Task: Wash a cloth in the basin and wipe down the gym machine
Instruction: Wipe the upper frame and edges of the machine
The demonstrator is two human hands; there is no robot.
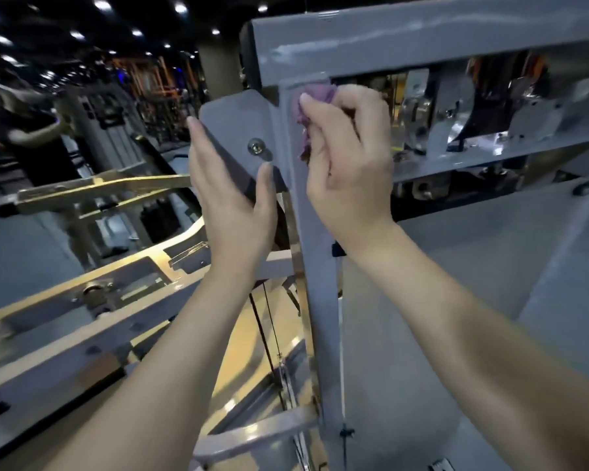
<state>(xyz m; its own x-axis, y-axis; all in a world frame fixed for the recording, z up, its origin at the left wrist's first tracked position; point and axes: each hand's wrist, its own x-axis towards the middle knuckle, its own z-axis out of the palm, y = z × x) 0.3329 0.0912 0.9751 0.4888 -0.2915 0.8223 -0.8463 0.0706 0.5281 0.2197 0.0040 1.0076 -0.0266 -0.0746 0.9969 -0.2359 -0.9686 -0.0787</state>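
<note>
Right hand (349,164) presses purple cloth (315,96) against frame upright (315,260); left hand (232,195) flat on bracket plate (233,130)

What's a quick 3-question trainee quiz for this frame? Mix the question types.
1. True or false: the right hand presses the purple cloth against the grey upright post.
2. The left hand rests on: A) the basin B) the grey bracket plate C) the cable.
3. Fill in: the plate carries one visible ____.

Key: 1 true; 2 B; 3 bolt.
</note>
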